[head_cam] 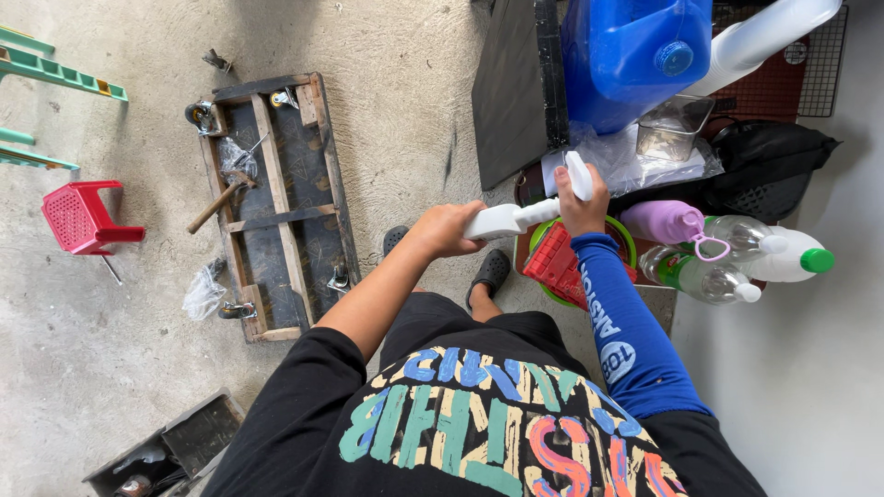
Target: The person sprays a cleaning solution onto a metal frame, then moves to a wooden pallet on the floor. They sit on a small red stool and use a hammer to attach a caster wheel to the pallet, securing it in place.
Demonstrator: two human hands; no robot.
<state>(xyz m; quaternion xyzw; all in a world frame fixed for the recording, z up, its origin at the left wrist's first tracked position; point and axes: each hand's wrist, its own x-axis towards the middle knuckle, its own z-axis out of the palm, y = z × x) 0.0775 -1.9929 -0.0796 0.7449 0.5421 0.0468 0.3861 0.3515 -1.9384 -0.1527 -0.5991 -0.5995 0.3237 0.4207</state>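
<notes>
We see a smooth white plastic piece [525, 216], long with an angled end, held in the air above the rough concrete floor [405, 83]. Our left hand [449, 228] is clenched around its broad end; our right hand [582, 204], in a blue sleeve, grips the narrow upper end. Just beside stand a red ribbed crate [555, 264] and clear bottles [700, 276].

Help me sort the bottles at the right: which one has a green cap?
The white bottle farthest right, lying on its side; the purple bottle and clear bottles lack green caps.
</notes>
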